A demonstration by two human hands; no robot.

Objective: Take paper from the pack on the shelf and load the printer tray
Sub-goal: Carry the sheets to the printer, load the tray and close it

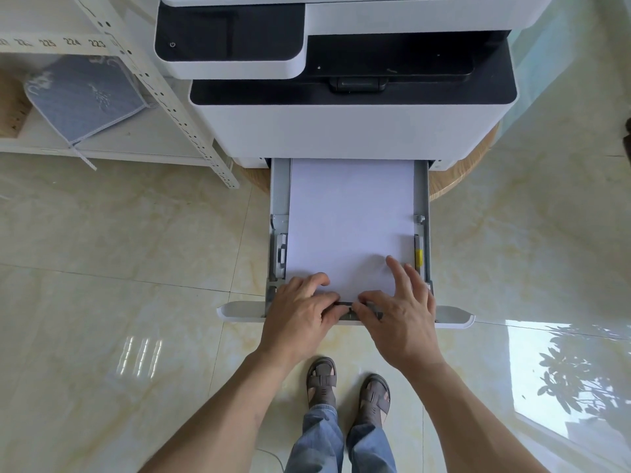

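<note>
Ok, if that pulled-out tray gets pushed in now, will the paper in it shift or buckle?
Probably not much: the paper stack lies flat between the tray's side guides. Loose sheets are likely slippery, so a hard shove might slide the top ones. Both hands, left hand and right hand, rest at its front edge.

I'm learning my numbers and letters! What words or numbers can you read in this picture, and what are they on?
"225", "224", "223": printed upside down on the white metal shelf rail.
More numbers further left on that rail: too blurred to read.
A power symbol, no word: on the black printer control panel.
Small marks on the grey pulled-out paper tray: too small to read.
The white sheets of paper in it: no print visible.
</note>
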